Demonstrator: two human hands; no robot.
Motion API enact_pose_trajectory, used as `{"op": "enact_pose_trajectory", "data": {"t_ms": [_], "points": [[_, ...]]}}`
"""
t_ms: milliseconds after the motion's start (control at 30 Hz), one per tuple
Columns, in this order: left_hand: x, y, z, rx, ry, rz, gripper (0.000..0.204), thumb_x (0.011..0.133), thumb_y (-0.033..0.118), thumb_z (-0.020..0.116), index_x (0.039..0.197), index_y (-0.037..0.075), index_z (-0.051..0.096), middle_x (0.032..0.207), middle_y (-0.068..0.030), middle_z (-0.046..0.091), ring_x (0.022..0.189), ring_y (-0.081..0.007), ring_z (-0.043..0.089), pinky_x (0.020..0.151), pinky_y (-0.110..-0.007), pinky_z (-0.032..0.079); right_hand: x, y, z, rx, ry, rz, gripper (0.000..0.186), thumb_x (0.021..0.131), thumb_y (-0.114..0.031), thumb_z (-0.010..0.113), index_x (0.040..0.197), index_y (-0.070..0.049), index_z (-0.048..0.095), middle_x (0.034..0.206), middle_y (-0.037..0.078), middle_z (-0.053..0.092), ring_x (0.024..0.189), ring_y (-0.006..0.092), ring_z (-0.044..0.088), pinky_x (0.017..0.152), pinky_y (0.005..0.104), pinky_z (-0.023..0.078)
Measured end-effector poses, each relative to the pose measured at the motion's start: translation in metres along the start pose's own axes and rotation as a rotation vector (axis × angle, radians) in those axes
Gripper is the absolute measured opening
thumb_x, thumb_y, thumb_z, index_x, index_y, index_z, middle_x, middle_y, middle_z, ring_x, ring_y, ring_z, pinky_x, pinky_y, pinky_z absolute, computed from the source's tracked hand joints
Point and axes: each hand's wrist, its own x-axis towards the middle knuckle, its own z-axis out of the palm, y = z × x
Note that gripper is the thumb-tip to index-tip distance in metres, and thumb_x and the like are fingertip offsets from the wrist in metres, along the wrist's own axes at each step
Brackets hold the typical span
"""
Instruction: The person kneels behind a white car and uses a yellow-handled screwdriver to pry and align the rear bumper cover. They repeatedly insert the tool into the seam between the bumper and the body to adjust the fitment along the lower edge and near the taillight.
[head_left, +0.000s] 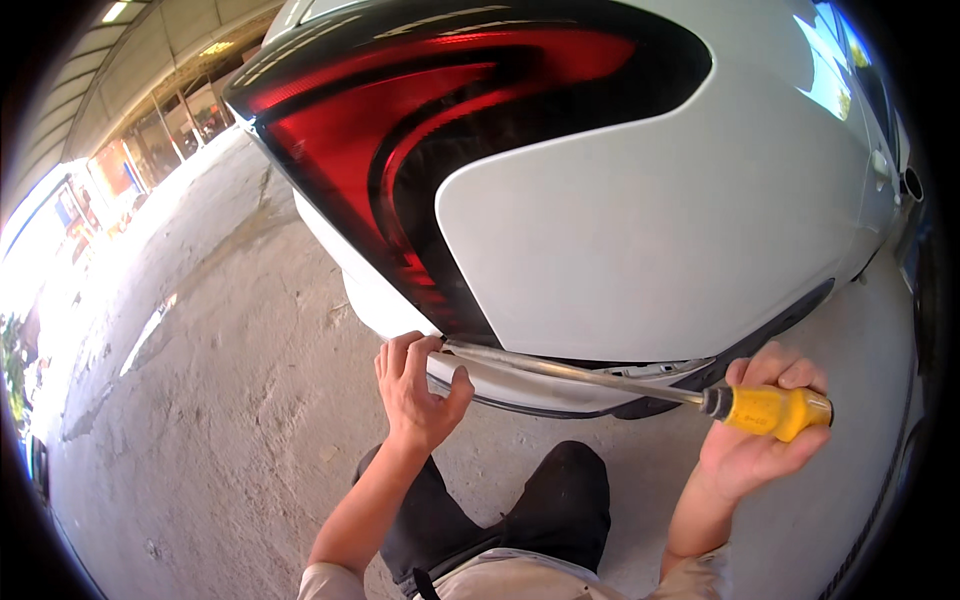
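Note:
A long screwdriver with a yellow handle (765, 410) and metal shaft runs leftward along the gap between the white body panel (640, 230) and the bumper (520, 385). My right hand (750, 450) grips its handle. Its tip is at the lower corner of the red and black tail light (330, 170), beside the fingertips of my left hand (420, 395). Those fingers are bent and apart, touching the bumper's upper edge by the tip, with the thumb raised. Some slotted fittings show in the gap near the right end of the shaft.
The car's rear corner fills the upper middle and right. My dark-clad knees (570, 480) are below the bumper. Concrete floor (200, 380) extends around me. A roofed bay with posts and blurred objects (140, 160) is at upper left. A dark cable lies along the right rim.

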Motion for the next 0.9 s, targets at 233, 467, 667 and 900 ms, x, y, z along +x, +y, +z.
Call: {"op": "enact_pose_trajectory", "data": {"t_ms": [233, 467, 667, 900], "points": [[0.010, 0.000, -0.018, -0.092, -0.147, -0.074, 0.036, 0.068, 0.006, 0.070, 0.103, 0.001, 0.061, 0.109, -0.0141, 0.058, 0.102, -0.0344, 0.055, 0.092, -0.043, 0.045, 0.012, 0.003, 0.041, 0.422, -0.005, 0.081, 0.036, 0.107, -0.047, 0.039, 0.096, -0.013, 0.045, 0.083, 0.002, 0.053, 0.060, 0.0119, 0.050, 0.056, 0.0246, 0.045], [0.004, 0.000, -0.014, -0.140, -0.138, -0.096, 0.039, 0.066, 0.004, 0.068, 0.104, 0.001, 0.061, 0.110, -0.0153, 0.057, 0.102, -0.0348, 0.054, 0.091, -0.043, 0.046, 0.009, 0.015, 0.081, 0.461, -0.125, 0.157, 0.030, 0.108, -0.041, 0.039, 0.094, -0.016, 0.044, 0.073, -0.003, 0.050, 0.047, 0.0080, 0.042, 0.048, 0.0241, 0.042], [0.002, -0.003, -0.016, -0.154, -0.138, -0.098, 0.040, 0.065, 0.003, 0.068, 0.105, 0.001, 0.061, 0.109, -0.0154, 0.057, 0.102, -0.0352, 0.053, 0.090, -0.043, 0.046, 0.001, 0.016, 0.105, 0.232, -0.065, 0.188, 0.026, 0.107, -0.040, 0.042, 0.093, -0.018, 0.043, 0.069, -0.004, 0.046, 0.046, 0.0078, 0.039, 0.046, 0.0241, 0.033], [0.001, -0.002, -0.012, -0.136, -0.104, -0.078, 0.041, 0.067, 0.008, 0.077, 0.104, 0.002, 0.061, 0.109, -0.0148, 0.057, 0.103, -0.0342, 0.054, 0.090, -0.043, 0.046, -0.031, -0.002, 0.099, 0.302, -0.310, 0.024, 0.025, 0.107, -0.036, 0.044, 0.093, -0.015, 0.042, 0.073, 0.001, 0.048, 0.052, 0.0135, 0.045, 0.050, 0.0293, 0.042]]}}
